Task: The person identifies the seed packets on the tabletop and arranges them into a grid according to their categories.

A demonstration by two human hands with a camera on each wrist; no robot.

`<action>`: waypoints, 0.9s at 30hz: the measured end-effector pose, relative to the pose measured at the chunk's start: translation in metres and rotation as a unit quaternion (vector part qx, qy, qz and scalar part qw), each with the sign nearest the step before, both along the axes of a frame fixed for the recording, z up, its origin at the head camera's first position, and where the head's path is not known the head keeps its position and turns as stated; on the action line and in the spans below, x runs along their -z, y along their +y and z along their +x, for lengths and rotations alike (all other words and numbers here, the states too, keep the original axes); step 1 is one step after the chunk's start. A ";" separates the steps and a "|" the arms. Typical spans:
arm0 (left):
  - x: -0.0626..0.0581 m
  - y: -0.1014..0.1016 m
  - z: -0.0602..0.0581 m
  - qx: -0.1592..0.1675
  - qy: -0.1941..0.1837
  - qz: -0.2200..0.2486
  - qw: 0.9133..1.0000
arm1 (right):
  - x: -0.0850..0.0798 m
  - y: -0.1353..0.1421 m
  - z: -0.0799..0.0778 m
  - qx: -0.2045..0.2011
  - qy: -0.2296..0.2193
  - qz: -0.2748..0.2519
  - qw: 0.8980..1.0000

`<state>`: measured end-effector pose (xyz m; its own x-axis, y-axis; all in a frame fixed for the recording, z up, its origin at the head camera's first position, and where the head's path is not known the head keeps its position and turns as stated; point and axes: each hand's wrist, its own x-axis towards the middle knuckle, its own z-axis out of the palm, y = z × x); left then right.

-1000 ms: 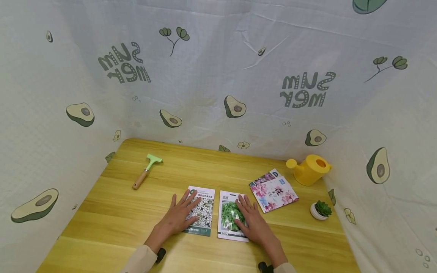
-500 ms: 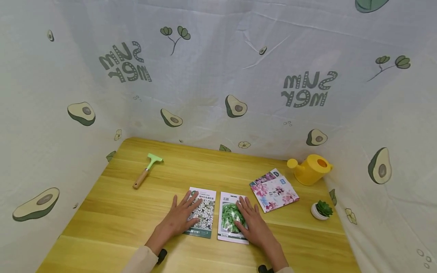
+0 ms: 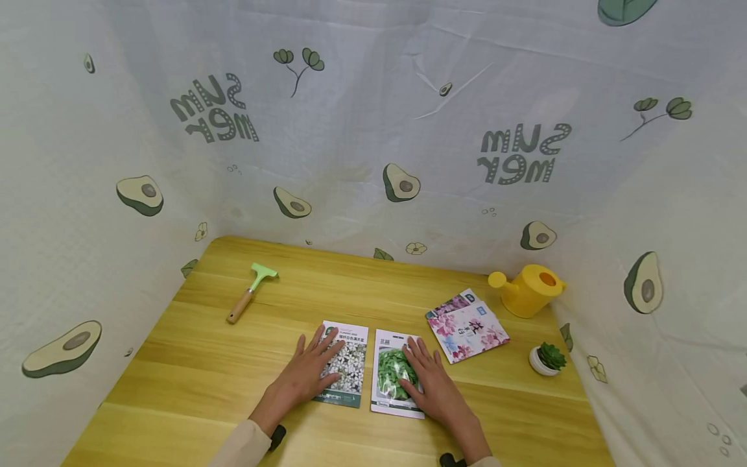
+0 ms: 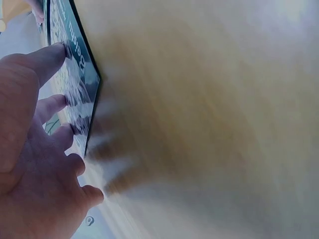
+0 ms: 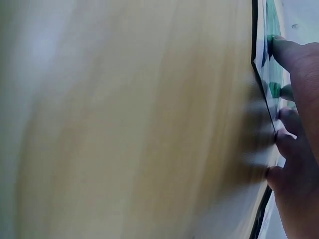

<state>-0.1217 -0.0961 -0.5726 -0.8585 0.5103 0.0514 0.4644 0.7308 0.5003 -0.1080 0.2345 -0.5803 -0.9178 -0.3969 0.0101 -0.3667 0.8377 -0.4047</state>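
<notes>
My left hand [image 3: 306, 373] lies with spread fingers on a seed packet [image 3: 350, 363] printed with small white flowers. In the left wrist view, the thumb and some fingertips touch that packet's glossy face [image 4: 75, 74], while the little finger reaches past its edge. A second seed packet [image 3: 390, 376], showing green leaves, lies just to the right with a narrow gap between. On its right side rests my right hand [image 3: 434, 383], fingers spread too. The right wrist view catches this packet [image 5: 269, 64] edge-on under the fingertips.
Two overlapping flower-printed packets [image 3: 471, 334] lie right of the hands. Behind them stands a yellow watering can [image 3: 530, 292], with a small potted succulent [image 3: 548, 359] nearer. A green-headed tool with a wooden handle [image 3: 240, 306] lies back left. White printed cloth [image 3: 350, 130] encloses the wooden table [image 3: 175, 370].
The two seed packets have slid very slightly toward me under the hands. Otherwise only the head view shifts a little; both hands keep their spread pose.
</notes>
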 end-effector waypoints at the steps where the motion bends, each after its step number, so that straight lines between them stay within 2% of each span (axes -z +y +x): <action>1: -0.001 0.000 0.000 0.000 -0.002 -0.001 1.000 | 0.000 0.000 0.000 0.001 -0.003 0.001 1.000; 5: 0.001 0.002 0.000 -0.001 -0.006 0.000 1.000 | -0.002 -0.001 0.000 0.003 -0.001 0.001 1.000; 12: 0.019 0.000 -0.003 -0.011 0.008 0.018 1.000 | -0.003 -0.002 0.001 0.007 -0.002 0.003 1.000; 14: 0.017 0.001 -0.003 -0.010 -0.001 0.015 1.000 | -0.003 -0.002 0.001 0.007 -0.002 0.003 1.000; 21: -0.005 0.004 0.000 -0.005 -0.029 0.008 1.000 | -0.005 -0.002 0.000 0.008 -0.009 0.000 1.000; 27: -0.007 0.004 0.000 -0.009 -0.043 0.000 0.999 | -0.005 -0.002 0.000 0.009 -0.007 -0.006 1.000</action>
